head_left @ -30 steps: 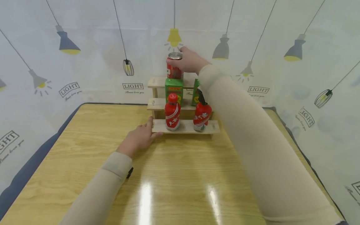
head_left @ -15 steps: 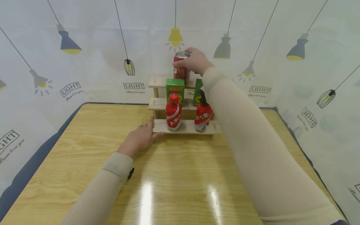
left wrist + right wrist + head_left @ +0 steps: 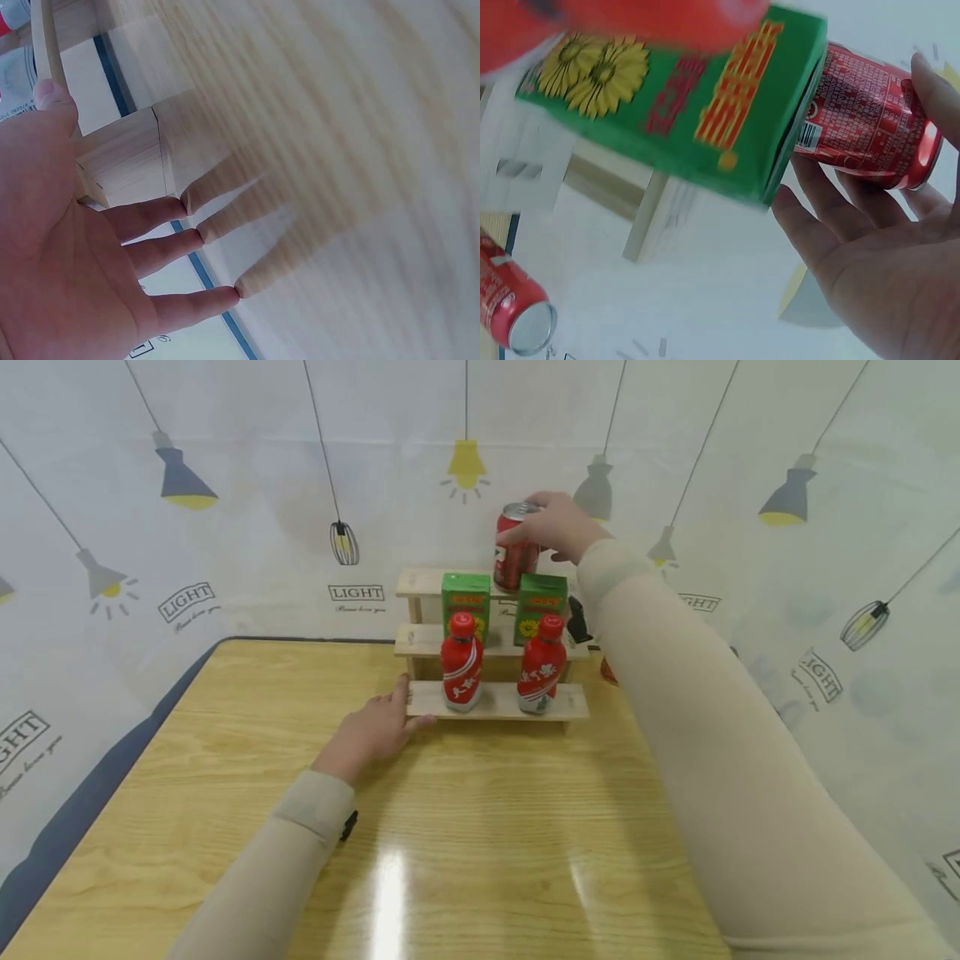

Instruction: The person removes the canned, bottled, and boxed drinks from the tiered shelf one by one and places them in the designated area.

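My right hand (image 3: 562, 527) grips a red soda can (image 3: 512, 560), upright over the top step of a small wooden three-tier shelf (image 3: 422, 581). In the right wrist view the fingers curl round the can (image 3: 862, 112), partly behind a green drink carton (image 3: 682, 120). At the shelf's lower left end rests my left hand (image 3: 375, 727), fingers extended. The left wrist view has its fingertips on the tabletop and its thumb at the shelf board (image 3: 46, 45). Two green cartons, left (image 3: 467, 597) and right (image 3: 542, 602), stand on the middle step.
On the bottom step stand two red bottles, left (image 3: 461, 664) and right (image 3: 542, 668). Another red can (image 3: 608, 672) is on the table right of the shelf, mostly behind the right sleeve. A printed backdrop (image 3: 285, 460) rises behind the wooden table (image 3: 480, 835).
My right hand has carried the can rightward along the top step, from behind the left carton to the gap between both cartons. The right carton and another can came into view. The left hand stays put.
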